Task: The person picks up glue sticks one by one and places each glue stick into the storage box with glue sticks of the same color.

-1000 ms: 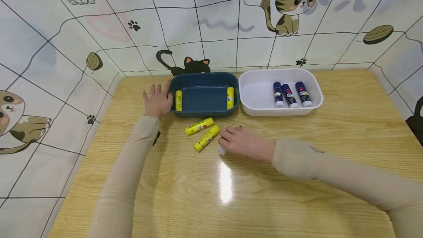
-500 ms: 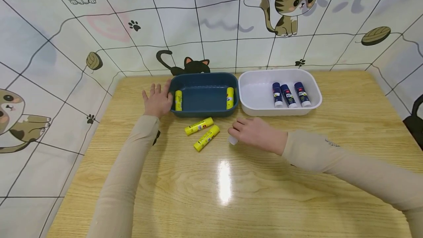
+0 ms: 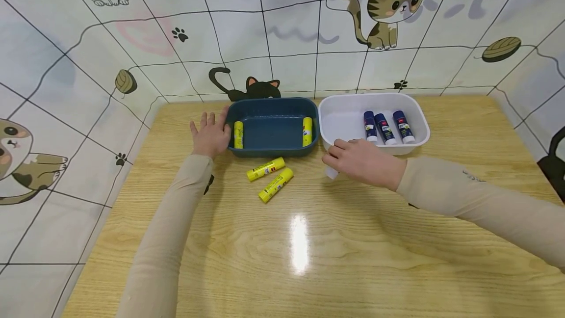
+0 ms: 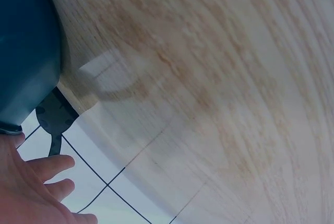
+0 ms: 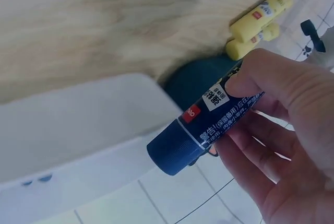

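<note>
My right hand (image 3: pixel 364 161) pinches a navy glue stick (image 5: pixel 201 117) between thumb and fingers, close to the white bin's (image 3: pixel 342 117) front left corner. In the head view only the white end of that stick shows below the fingers. Beside the left end of the dark blue bin (image 3: pixel 272 134), my left hand (image 3: pixel 211 136) lies with spread fingers, the thumb at the bin's side. One yellow glue stick (image 3: pixel 239 135) stands near that bin's left wall, another yellow glue stick (image 3: pixel 307 131) near its right wall. Inside the white bin lie three navy glue sticks (image 3: pixel 385 128).
Two yellow glue sticks, an upper one (image 3: pixel 266 169) and a lower one (image 3: pixel 276 185), lie on the wooden table (image 3: pixel 247 249) in front of the dark blue bin. Behind both side-by-side bins hangs a cat-patterned cloth (image 3: pixel 291 28).
My right hand has moved right and away from me, carrying the navy glue stick from beside the loose yellow sticks to the white bin's front edge. The left hand stays put.
</note>
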`<state>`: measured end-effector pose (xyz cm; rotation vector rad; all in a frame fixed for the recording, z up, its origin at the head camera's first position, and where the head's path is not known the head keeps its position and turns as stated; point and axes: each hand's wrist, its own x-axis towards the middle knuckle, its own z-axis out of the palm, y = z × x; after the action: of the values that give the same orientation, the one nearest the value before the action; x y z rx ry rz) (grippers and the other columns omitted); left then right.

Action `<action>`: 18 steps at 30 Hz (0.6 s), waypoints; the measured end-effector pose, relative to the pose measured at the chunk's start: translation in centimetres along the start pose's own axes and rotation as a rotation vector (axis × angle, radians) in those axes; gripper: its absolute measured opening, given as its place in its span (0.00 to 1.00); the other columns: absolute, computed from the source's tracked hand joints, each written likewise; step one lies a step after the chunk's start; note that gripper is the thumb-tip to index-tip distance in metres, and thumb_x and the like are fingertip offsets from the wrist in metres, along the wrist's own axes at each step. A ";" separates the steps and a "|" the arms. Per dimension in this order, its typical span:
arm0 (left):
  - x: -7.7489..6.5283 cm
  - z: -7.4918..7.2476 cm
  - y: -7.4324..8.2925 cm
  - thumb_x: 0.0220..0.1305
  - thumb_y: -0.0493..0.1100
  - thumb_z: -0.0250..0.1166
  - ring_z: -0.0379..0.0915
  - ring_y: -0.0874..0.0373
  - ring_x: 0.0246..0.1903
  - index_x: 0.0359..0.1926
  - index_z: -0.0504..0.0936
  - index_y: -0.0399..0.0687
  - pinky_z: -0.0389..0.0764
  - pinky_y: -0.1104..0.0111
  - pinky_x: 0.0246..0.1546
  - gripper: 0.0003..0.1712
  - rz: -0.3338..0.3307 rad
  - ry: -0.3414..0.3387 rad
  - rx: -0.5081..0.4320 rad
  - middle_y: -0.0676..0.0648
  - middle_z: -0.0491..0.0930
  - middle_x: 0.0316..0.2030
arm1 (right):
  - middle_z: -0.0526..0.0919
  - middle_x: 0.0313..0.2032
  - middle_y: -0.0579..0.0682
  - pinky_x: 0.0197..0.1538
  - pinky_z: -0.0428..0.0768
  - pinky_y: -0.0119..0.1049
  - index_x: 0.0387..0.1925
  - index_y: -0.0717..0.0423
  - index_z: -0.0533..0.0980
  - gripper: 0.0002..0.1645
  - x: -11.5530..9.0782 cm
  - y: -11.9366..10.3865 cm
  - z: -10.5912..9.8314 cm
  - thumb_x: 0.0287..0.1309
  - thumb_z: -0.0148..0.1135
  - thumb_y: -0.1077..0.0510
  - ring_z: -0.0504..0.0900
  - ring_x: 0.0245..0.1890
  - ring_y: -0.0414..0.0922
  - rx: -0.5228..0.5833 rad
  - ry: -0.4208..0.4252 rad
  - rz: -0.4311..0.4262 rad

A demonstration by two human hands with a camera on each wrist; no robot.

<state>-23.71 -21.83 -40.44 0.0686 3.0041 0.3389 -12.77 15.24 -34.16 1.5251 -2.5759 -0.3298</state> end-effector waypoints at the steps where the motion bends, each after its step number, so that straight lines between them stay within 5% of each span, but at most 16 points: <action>1: 0.0 0.0 0.0 0.74 0.50 0.35 0.30 0.39 0.72 0.77 0.42 0.61 0.26 0.39 0.64 0.33 0.001 0.001 -0.001 0.34 0.47 0.73 | 0.79 0.38 0.53 0.33 0.82 0.40 0.45 0.59 0.72 0.24 -0.1 0.2 -0.1 0.48 0.73 0.67 0.76 0.38 0.50 -0.008 0.002 -0.006; 18: 0.1 0.1 -0.1 0.74 0.51 0.35 0.30 0.39 0.73 0.77 0.42 0.61 0.25 0.39 0.64 0.33 -0.002 0.000 0.003 0.34 0.46 0.73 | 0.74 0.31 0.51 0.30 0.78 0.37 0.37 0.59 0.70 0.17 -1.1 3.5 0.1 0.49 0.70 0.69 0.72 0.32 0.47 -0.113 -0.034 -0.185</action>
<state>-23.78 -21.90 -40.52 0.0659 3.0044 0.3347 -15.22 17.81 -33.39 1.7332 -2.3991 -0.5159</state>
